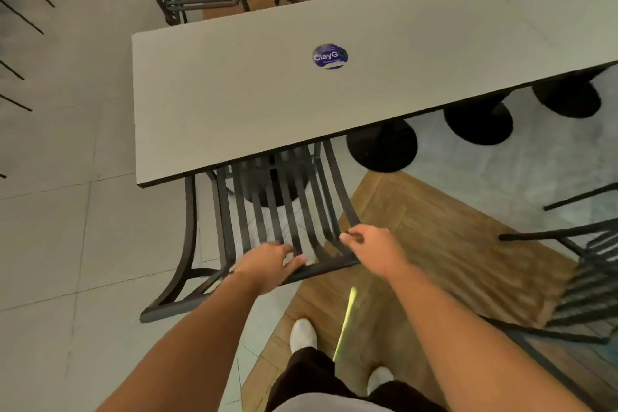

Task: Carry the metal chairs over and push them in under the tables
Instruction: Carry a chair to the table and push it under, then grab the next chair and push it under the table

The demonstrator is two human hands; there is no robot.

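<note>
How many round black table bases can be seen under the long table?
4. One base shows behind the slats of the chair that both hands hold. Three more follow rightward. The table may hide others.

Bare forearms, dark trousers, white shoes, pale shirt hem.
</note>
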